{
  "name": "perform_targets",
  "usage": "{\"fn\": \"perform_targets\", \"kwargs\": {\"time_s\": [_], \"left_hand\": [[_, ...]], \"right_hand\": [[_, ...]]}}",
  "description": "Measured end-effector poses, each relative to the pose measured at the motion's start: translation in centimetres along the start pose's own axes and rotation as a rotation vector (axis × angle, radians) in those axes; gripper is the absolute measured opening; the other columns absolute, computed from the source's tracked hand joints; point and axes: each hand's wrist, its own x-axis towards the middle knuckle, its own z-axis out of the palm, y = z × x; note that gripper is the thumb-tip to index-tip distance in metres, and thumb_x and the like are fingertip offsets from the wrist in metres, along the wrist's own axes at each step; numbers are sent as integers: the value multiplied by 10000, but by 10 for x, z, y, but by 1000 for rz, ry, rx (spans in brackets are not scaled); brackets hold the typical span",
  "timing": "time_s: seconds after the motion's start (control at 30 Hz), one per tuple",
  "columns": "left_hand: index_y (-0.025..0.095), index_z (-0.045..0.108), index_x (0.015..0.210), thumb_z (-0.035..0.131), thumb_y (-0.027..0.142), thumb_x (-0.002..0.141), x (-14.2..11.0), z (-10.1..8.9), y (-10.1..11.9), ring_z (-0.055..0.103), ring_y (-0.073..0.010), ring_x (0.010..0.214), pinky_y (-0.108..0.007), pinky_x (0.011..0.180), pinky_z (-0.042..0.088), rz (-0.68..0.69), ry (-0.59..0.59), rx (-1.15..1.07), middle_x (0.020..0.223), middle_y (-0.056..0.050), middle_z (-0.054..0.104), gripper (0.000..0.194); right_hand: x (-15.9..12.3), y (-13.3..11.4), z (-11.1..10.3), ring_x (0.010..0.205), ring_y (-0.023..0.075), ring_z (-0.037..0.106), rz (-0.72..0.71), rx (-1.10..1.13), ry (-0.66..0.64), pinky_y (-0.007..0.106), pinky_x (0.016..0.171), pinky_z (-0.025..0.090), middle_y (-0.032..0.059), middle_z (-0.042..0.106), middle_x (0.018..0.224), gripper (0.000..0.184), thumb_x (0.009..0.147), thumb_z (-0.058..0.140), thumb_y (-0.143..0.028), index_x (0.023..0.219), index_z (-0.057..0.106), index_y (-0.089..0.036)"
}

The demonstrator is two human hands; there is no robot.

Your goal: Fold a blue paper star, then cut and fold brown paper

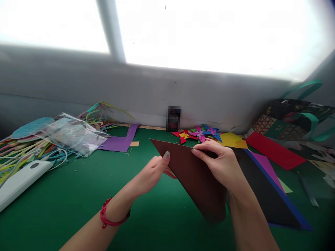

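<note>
A sheet of dark brown paper (193, 174) is held up above the green table, tilted, with one corner pointing left. My left hand (157, 169) pinches its left edge, thumb on the near face and fingers behind. At the upper edge my right hand (217, 158) grips the sheet between thumb and fingers. Right of the brown sheet lie black paper (261, 188) and a blue sheet (293, 216) showing beneath it. Behind my right hand is a group of folded paper stars (199, 132) in several colours.
At left are a white power strip (23, 181), paper strips (31, 150), a clear plastic bag (78, 136) and purple paper (116, 143). Red paper (277, 150), yellow paper (231, 139) and a patterned bag (282, 122) lie at right. A pixelated dark object (173, 119) stands against the wall.
</note>
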Motion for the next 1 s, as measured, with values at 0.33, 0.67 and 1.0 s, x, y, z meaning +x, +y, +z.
{"fn": "perform_targets", "kwargs": {"time_s": [0.33,0.67,1.0], "left_hand": [[159,668,709,310,428,876,-2,-1,6,607,-185,730,-278,697,485,11,58,103,762,-40,671,478],[213,543,1120,435,360,845,2,9,-7,587,-188,840,-293,688,494,-31,43,11,1013,-45,620,330],[229,530,1139,431,377,845,0,10,-4,567,-195,905,-318,765,483,-71,-78,-8,1059,-45,603,344]], "right_hand": [[0,0,0,830,206,571,7,-12,-22,381,828,395,-3,649,773,121,758,572,-345,749,658,-261],[0,1,3,818,198,570,-21,-30,5,383,860,376,-14,651,759,103,757,581,-327,728,656,-263],[1,2,2,847,219,578,-39,-61,37,411,870,371,-11,659,770,109,747,583,-347,727,662,-274]]}}
